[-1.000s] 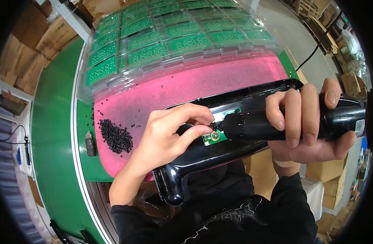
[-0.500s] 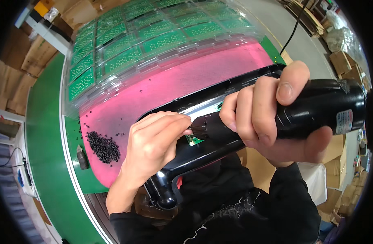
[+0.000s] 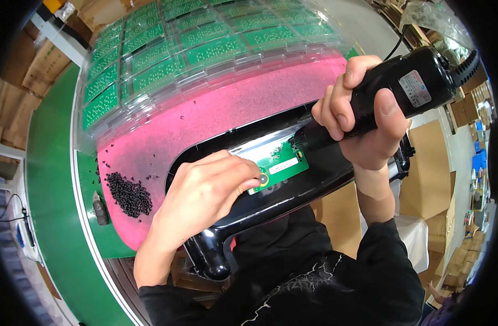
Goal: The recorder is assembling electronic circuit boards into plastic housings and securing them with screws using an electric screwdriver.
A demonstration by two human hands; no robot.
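My right hand is wrapped around a black electric screwdriver, which slants down to the left. Its nose is at the far right end of a green circuit board; the bit itself is hidden. That board, with a white label, lies inside a long black plastic housing. Over the board's left end, my left hand has thumb and fingers pinched together beside a round silver-grey disc. Whatever the pinch holds, if anything, is hidden by the fingers.
Behind the housing, clear plastic trays hold rows of green boards. A pink mat carries a heap of small black screws. Left of it lies a small dark object. Cardboard boxes stand at the right; a cord leaves the screwdriver.
The screwdriver has swung up and right in my right hand, its nose moving from my left fingertips to the board's far right end. More of the board shows. My left hand stays nearly in place.
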